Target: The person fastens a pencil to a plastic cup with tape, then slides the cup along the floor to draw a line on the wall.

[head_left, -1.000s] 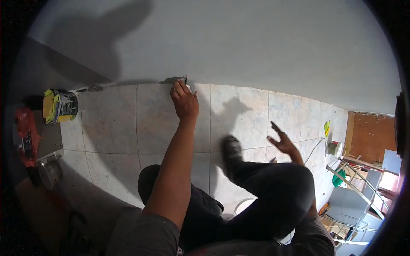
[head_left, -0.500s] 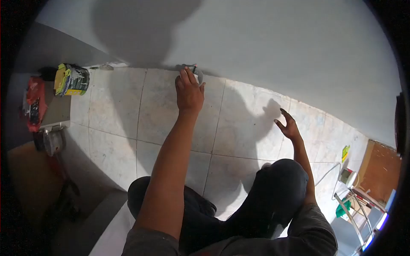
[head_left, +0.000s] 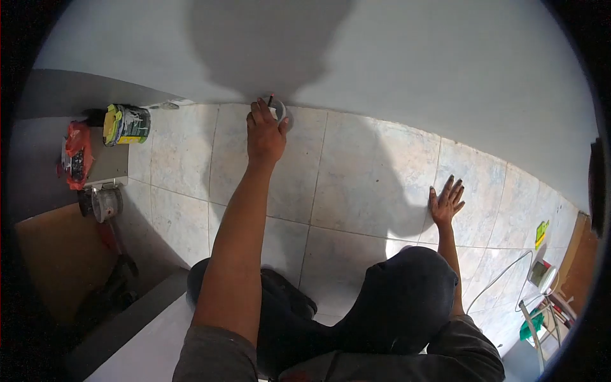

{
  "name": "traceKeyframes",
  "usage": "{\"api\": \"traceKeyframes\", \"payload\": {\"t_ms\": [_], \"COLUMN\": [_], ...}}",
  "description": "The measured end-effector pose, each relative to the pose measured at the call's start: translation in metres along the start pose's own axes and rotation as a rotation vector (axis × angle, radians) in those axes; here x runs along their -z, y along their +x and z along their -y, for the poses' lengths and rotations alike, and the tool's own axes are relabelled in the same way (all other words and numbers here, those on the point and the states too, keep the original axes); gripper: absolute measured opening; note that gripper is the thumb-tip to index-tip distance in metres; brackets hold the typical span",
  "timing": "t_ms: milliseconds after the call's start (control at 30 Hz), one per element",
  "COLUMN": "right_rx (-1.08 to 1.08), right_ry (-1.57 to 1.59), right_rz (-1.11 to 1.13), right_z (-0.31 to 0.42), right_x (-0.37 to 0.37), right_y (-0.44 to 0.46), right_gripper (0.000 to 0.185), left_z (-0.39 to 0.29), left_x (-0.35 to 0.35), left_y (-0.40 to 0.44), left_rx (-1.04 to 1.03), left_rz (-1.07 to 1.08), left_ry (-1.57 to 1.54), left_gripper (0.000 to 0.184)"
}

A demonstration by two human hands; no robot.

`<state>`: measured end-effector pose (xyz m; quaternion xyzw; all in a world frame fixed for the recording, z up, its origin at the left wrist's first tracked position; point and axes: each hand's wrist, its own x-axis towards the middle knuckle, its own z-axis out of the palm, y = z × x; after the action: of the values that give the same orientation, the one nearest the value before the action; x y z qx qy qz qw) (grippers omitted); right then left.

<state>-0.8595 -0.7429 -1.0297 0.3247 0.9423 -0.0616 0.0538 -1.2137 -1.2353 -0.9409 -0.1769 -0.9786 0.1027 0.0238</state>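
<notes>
My left hand [head_left: 265,135] is closed on a small round pale object [head_left: 280,109] at the foot of the grey wall. The fingers hide much of this object. A dark pencil-like stick with a reddish tip [head_left: 271,100] stands up beside my fingertips. Farther right, my right hand [head_left: 447,202] is spread with its palm down against the tiled floor [head_left: 356,172], and nothing shows in it.
A paint-smeared bucket [head_left: 130,125] stands at the left by the wall, near a red plastic bag [head_left: 77,149] and a metal pot-like container [head_left: 107,204]. On the right are a yellow-green item [head_left: 541,233], a white-and-green container [head_left: 541,275] and a cable [head_left: 506,280].
The view has shifted and turned. My right hand has gone from raised above the floor to flat on the tiles. My left hand stays by the wall's base, and more of the round object shows.
</notes>
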Motion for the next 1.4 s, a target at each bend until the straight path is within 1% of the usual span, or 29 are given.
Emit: {"api": "traceKeyframes", "payload": {"t_ms": [67,100,167,333,400,467,500,567,700,767,900,967,1000,1067,1200,1267,1400], "right_rx": [-0.001,0.005,0.000,-0.008,-0.007,-0.012,-0.017,-0.023,-0.015,-0.029,-0.027,-0.026,-0.020,-0.023,-0.029,-0.027,-0.006], "right_ry": [0.006,0.009,0.019,0.047,0.041,0.046,0.052,0.052,0.074,0.074,0.072,0.071,0.069,0.061,0.074,0.064,0.088], "right_rz": [0.018,0.031,0.043,0.056,0.077,0.084,0.091,0.085,0.087,0.099,0.091,0.088,0.087,0.082,0.124,0.139,0.123], "right_z": [0.002,0.001,0.001,0.003,0.003,0.003,0.003,0.005,0.003,0.004,0.006,0.006,0.006,0.007,0.009,0.008,0.006], "right_x": [0.005,0.006,0.008,0.008,0.009,0.010,0.010,0.010,0.012,0.014,0.015,0.015,0.015,0.017,0.023,0.023,0.022], "right_y": [0.000,-0.001,0.000,0.000,0.000,0.000,0.000,0.000,-0.001,-0.001,-0.002,-0.002,-0.002,-0.003,-0.002,-0.002,-0.003], "right_gripper": [0.098,0.098,0.099,0.102,0.102,0.101,0.101,0.101,0.101,0.101,0.101,0.101,0.101,0.102,0.103,0.103,0.103], "left_z": [-0.007,-0.012,-0.018,-0.025,-0.031,-0.038,-0.041,-0.049,-0.078,-0.092,-0.124,-0.142,-0.148,-0.160,-0.174,-0.182,-0.199], "left_x": [0.007,0.018,0.034,0.017,0.029,0.039,0.035,0.027,0.028,0.037,0.057,0.070,0.073,0.078,0.082,0.082,0.084], "left_y": [0.000,-0.001,-0.002,-0.002,-0.003,-0.005,-0.006,-0.005,-0.005,-0.006,-0.010,-0.012,-0.012,-0.012,-0.012,-0.013,-0.015], "left_rx": [0.076,0.069,0.144,0.100,0.075,0.142,0.140,0.040,0.015,0.016,-0.019,0.028,0.023,0.088,0.059,0.022,0.030], "left_rz": [-0.072,-0.073,-0.001,-0.077,-0.097,-0.023,-0.025,-0.078,-0.082,-0.050,-0.040,-0.001,0.000,0.034,0.024,-0.023,-0.042], "left_ry": [-0.153,-0.152,-0.272,-0.165,-0.142,-0.281,-0.280,-0.214,-0.168,-0.219,-0.203,-0.331,-0.334,-0.383,-0.429,-0.419,-0.429], "left_gripper": [0.087,0.087,0.087,0.085,0.085,0.086,0.086,0.086,0.085,0.086,0.088,0.089,0.089,0.090,0.089,0.089,0.088]}}
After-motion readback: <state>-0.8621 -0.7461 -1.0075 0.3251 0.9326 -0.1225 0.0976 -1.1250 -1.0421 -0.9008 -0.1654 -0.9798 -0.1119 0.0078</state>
